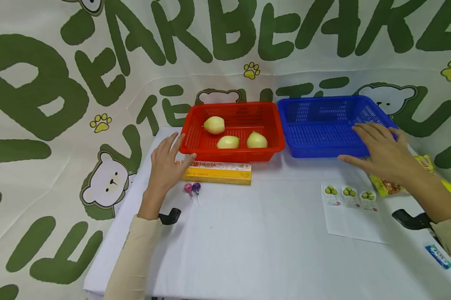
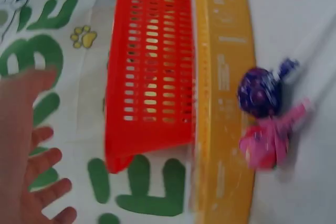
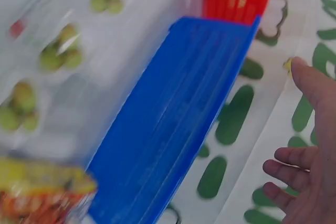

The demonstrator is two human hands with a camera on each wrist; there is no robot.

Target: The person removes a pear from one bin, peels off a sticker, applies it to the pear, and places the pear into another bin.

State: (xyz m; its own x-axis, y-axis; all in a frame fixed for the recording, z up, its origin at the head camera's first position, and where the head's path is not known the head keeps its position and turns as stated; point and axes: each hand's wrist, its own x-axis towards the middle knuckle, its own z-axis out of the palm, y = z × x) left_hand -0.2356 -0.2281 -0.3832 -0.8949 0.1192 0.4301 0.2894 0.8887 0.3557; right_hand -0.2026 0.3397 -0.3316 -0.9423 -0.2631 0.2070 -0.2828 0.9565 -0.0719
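Note:
My left hand (image 1: pixel 168 166) is spread open by the near left corner of the red basket (image 1: pixel 240 155). In the left wrist view its fingers stay apart from the basket. Three pale yellow-green pears lie inside, one pear (image 1: pixel 214 125) at the back left. My right hand (image 1: pixel 384 154) hovers at the front right of the blue basket (image 1: pixel 319 152), fingers extended and holding nothing. No contents show in the visible part of that basket. A yellow pasta box (image 1: pixel 218 176) lies before the red basket, partly behind my left thumb.
Two lollipops, one pink (image 1: pixel 188 188) and one purple (image 1: pixel 196 186), lie in front of the box. At right are a sheet with fruit pictures (image 1: pixel 354 221), yellow snack packaging (image 1: pixel 384 186) partly under my right arm, and a small blue-green packet (image 1: pixel 438 256). Printed cloth (image 1: pixel 225 75) hangs behind.

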